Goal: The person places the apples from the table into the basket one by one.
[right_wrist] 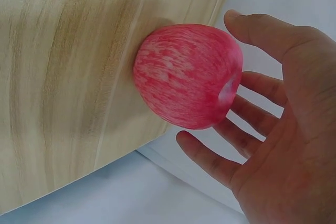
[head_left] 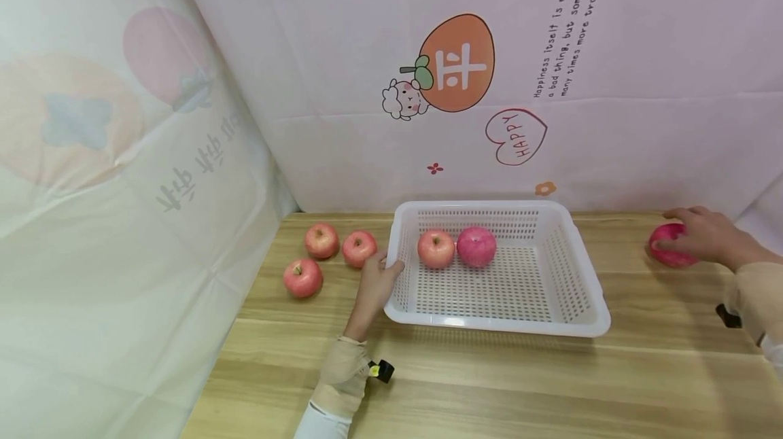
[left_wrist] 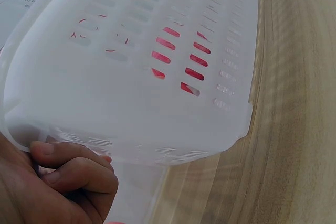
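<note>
A white plastic basket with slotted walls stands on the table, holding a red apple and a deeper pink apple side by side. My left hand grips the basket's left rim; its curled fingers show at the basket's corner in the left wrist view. Far to the right, another pink apple rests on the wood. Over it reaches my right hand, thumb and fingers spread around the apple's top, as the right wrist view shows with the palm apart from it.
Three red apples lie left of the basket: one at the back, one in front and one close to my left hand. A printed cloth hangs behind the wooden table, and another cloth borders its left side.
</note>
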`<state>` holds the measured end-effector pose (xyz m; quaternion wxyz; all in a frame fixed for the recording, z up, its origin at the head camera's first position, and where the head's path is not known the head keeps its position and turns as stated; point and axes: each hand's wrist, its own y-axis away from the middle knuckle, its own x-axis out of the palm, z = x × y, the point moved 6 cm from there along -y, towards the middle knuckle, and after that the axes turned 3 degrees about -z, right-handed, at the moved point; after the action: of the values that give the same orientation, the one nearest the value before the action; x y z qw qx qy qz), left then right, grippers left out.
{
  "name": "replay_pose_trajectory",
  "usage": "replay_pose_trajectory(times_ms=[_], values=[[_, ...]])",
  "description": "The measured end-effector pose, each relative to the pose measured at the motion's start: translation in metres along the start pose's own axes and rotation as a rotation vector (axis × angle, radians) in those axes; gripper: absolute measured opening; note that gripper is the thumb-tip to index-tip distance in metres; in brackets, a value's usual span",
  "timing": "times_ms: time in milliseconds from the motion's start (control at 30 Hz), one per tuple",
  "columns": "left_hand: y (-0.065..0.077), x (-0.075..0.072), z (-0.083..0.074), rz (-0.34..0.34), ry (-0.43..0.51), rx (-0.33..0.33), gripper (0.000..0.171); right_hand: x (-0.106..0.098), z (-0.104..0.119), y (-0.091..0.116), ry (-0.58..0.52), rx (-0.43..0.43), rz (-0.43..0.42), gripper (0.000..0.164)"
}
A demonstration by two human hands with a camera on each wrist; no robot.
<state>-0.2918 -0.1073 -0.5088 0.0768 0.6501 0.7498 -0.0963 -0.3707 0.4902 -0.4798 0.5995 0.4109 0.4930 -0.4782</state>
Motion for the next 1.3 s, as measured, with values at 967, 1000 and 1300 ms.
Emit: replay_pose_trajectory(times_ms=[967,1000,1300], values=[[0.002,0.0,-0.002,0.006,0.024,0.005,0.037,0.009,0.002,0.007,-0.044,0.003,-0.003,0.08],[0.002,0.0,-0.002,0.007,0.024,0.005,0.037,0.009,0.001,0.007,-0.045,0.001,-0.006,0.08],[0.002,0.0,-0.002,0.008,0.016,0.001,0.037,0.014,-0.005,0.005,-0.056,0.006,-0.005,0.079]])
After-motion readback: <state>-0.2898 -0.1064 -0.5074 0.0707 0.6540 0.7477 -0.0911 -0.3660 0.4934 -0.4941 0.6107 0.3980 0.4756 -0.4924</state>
